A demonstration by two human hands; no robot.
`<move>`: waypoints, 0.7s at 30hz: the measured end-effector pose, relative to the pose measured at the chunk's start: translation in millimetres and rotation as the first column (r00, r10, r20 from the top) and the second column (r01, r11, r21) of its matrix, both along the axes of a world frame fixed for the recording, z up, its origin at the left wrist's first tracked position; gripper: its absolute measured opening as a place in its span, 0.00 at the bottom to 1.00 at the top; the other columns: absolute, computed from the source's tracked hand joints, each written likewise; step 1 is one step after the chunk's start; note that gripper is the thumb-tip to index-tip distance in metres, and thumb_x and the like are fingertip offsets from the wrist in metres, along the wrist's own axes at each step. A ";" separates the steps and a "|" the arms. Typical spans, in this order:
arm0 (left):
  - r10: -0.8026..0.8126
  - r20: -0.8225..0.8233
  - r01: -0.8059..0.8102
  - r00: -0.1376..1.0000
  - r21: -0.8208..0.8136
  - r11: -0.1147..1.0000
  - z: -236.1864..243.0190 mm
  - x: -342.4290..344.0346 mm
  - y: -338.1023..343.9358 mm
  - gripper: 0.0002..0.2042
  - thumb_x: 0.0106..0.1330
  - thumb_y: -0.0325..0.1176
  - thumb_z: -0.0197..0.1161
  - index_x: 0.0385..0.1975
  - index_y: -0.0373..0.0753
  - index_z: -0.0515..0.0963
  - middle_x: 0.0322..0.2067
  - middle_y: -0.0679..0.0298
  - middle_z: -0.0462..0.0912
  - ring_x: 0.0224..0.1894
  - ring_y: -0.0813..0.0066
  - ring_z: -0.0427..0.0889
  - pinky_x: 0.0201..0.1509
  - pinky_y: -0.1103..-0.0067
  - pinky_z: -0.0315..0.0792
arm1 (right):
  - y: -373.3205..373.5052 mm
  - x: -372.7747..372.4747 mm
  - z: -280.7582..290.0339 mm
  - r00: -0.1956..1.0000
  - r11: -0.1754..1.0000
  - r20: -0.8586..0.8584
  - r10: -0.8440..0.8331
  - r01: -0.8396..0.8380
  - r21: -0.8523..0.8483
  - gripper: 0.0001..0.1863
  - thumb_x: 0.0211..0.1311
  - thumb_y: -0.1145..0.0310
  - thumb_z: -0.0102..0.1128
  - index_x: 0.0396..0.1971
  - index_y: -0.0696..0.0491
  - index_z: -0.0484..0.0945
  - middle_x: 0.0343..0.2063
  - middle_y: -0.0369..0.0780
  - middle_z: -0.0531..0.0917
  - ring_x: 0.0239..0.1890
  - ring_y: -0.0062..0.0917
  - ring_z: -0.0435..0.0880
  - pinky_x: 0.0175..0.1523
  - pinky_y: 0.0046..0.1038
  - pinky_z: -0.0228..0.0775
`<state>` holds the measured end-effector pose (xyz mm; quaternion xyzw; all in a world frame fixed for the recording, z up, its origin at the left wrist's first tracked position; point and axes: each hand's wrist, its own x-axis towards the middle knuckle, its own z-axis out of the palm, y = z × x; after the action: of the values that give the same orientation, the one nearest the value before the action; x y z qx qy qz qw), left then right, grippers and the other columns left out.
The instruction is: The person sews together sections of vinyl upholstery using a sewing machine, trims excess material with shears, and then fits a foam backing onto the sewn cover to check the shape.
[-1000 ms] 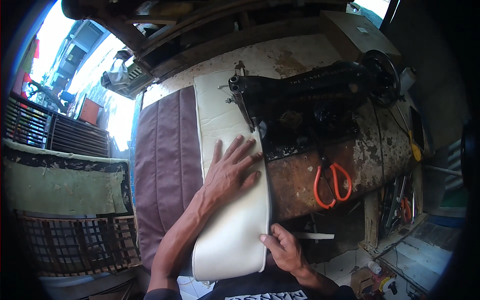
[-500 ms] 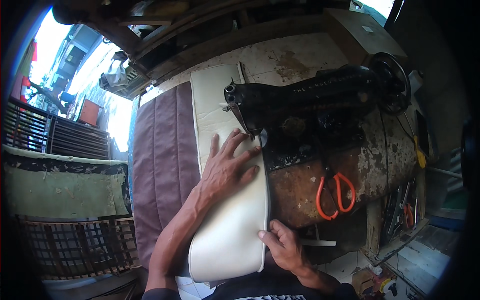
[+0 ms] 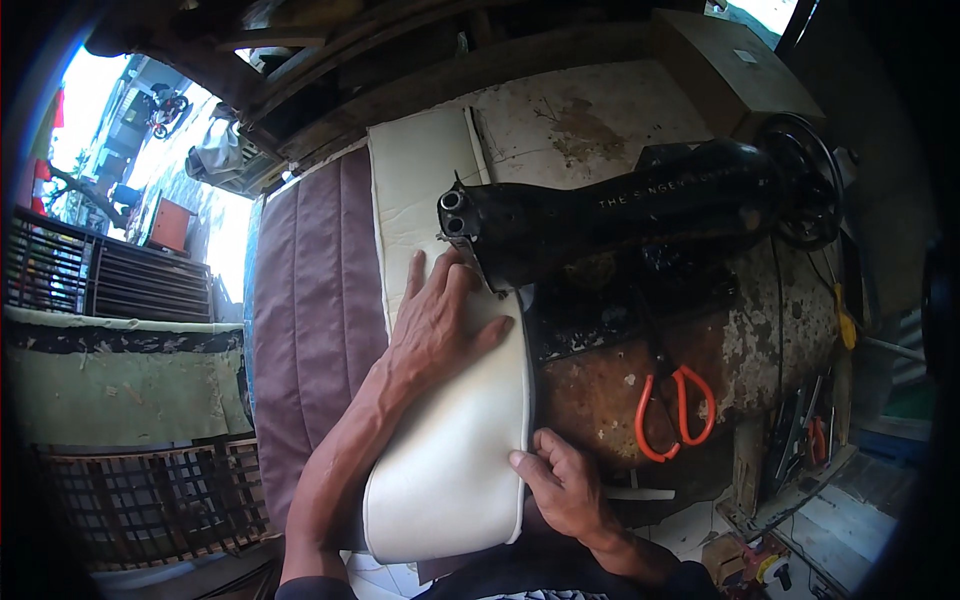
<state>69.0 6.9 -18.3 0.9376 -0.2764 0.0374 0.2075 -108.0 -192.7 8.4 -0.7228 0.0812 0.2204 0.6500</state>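
Note:
A long cream padded strip (image 3: 450, 440) with a raised edge runs under the head of a black sewing machine (image 3: 620, 205) and hangs over the table's near side. Flat on the strip, beside the needle area, lies my left hand (image 3: 437, 315) with fingers spread; some fingertips are hidden behind the machine head. My right hand (image 3: 566, 485) pinches the strip's right edge lower down, thumb on top and fingers beneath. To the left, a maroon cloth (image 3: 310, 300) with stitched lines lies beside the strip.
Scissors with orange handles (image 3: 676, 415) rest on the worn machine table (image 3: 600, 385), right of the strip. A cardboard box (image 3: 735, 70) stands at the back right. A yellow-handled tool (image 3: 847, 318) hangs at the right edge. Slatted frames (image 3: 150, 275) stand at the left.
The strip's far end has shifted slightly away, and my left hand's fingers have come closer under the machine head. My right hand keeps its pinch. The whole view has shifted a little.

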 end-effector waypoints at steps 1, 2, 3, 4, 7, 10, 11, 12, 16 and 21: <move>0.001 -0.009 -0.001 1.000 0.016 1.000 -1.4 2.4 0.4 0.27 0.61 0.46 0.74 0.50 0.35 0.70 0.60 0.51 0.72 0.65 0.50 0.75 0.79 0.41 0.47 | -0.5 3.1 1.2 1.000 1.000 -0.002 0.002 -0.002 0.000 0.15 0.75 0.61 0.61 0.34 0.58 0.73 0.21 0.50 0.73 0.21 0.34 0.71 0.31 0.35 0.68; 0.000 -0.018 0.001 1.000 0.035 0.999 -2.6 5.3 1.7 0.27 0.61 0.46 0.73 0.50 0.34 0.70 0.59 0.51 0.72 0.64 0.50 0.75 0.80 0.41 0.47 | -0.4 5.8 2.0 1.000 1.000 0.006 -0.001 0.001 -0.002 0.15 0.75 0.61 0.61 0.34 0.58 0.73 0.20 0.49 0.73 0.21 0.32 0.71 0.31 0.35 0.68; -0.001 -0.020 0.002 1.000 0.038 0.999 -4.0 8.3 2.8 0.27 0.61 0.46 0.73 0.50 0.34 0.70 0.59 0.51 0.72 0.64 0.50 0.75 0.80 0.41 0.47 | -0.3 8.4 1.6 1.000 1.000 0.013 -0.005 0.005 -0.004 0.15 0.75 0.61 0.61 0.34 0.58 0.73 0.20 0.48 0.72 0.20 0.30 0.70 0.30 0.35 0.67; -0.001 -0.050 0.003 0.999 0.054 0.999 -5.6 11.4 3.9 0.30 0.61 0.48 0.74 0.54 0.34 0.70 0.59 0.51 0.73 0.65 0.49 0.74 0.80 0.41 0.46 | 0.0 11.0 0.0 1.000 1.000 0.011 -0.007 0.007 -0.001 0.15 0.75 0.61 0.61 0.34 0.58 0.73 0.20 0.48 0.72 0.20 0.30 0.70 0.30 0.35 0.67; -0.027 -0.108 0.032 0.994 0.046 0.998 -4.4 19.8 4.3 0.39 0.60 0.54 0.74 0.62 0.33 0.67 0.60 0.49 0.73 0.67 0.47 0.72 0.80 0.41 0.45 | -0.5 14.3 -8.9 0.999 0.999 0.052 -0.017 0.016 0.029 0.16 0.76 0.61 0.60 0.33 0.59 0.73 0.18 0.44 0.70 0.20 0.23 0.67 0.29 0.34 0.65; -0.044 -0.183 0.053 0.982 0.042 0.998 -3.2 26.4 9.4 0.48 0.58 0.62 0.74 0.69 0.34 0.62 0.61 0.48 0.73 0.68 0.45 0.71 0.80 0.41 0.45 | 1.6 19.2 -7.1 1.000 0.999 0.014 -0.015 0.014 0.046 0.15 0.75 0.61 0.61 0.34 0.59 0.73 0.18 0.44 0.71 0.20 0.24 0.68 0.29 0.34 0.66; -0.043 -0.208 0.055 0.977 0.053 0.997 -3.4 27.4 10.3 0.50 0.57 0.63 0.74 0.70 0.34 0.61 0.61 0.47 0.74 0.69 0.45 0.71 0.80 0.41 0.44 | 2.7 20.4 -5.2 1.000 0.999 0.013 -0.018 0.017 0.046 0.15 0.75 0.61 0.61 0.34 0.59 0.73 0.18 0.44 0.71 0.20 0.24 0.68 0.29 0.34 0.66; -0.042 -0.232 0.058 0.972 0.062 0.996 -3.8 28.1 10.5 0.52 0.57 0.65 0.74 0.72 0.34 0.60 0.62 0.47 0.74 0.69 0.45 0.70 0.80 0.41 0.44 | 4.1 21.0 -2.9 0.999 0.999 0.027 -0.022 0.021 0.029 0.15 0.75 0.62 0.61 0.34 0.59 0.74 0.18 0.44 0.73 0.20 0.24 0.70 0.29 0.33 0.67; -0.032 -0.140 0.039 0.990 0.045 0.998 -9.5 29.3 9.9 0.48 0.57 0.66 0.73 0.67 0.33 0.65 0.58 0.49 0.76 0.66 0.45 0.73 0.80 0.42 0.47 | 9.2 18.9 -7.8 0.993 0.996 0.081 -0.088 0.086 0.025 0.14 0.74 0.62 0.62 0.36 0.59 0.76 0.20 0.45 0.78 0.21 0.26 0.75 0.31 0.32 0.71; -0.023 0.057 0.024 0.998 -0.014 1.000 0.2 23.0 6.7 0.32 0.68 0.55 0.68 0.59 0.33 0.72 0.57 0.49 0.76 0.63 0.45 0.75 0.78 0.48 0.53 | 13.9 10.4 -11.5 0.958 0.983 0.236 -0.161 0.177 -0.050 0.15 0.74 0.59 0.63 0.43 0.58 0.78 0.23 0.44 0.82 0.23 0.29 0.80 0.34 0.32 0.73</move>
<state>92.0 13.5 -18.1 0.9313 -0.2928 0.0636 0.2069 -97.6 -178.9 -3.1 -0.7565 0.0743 0.0755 0.6454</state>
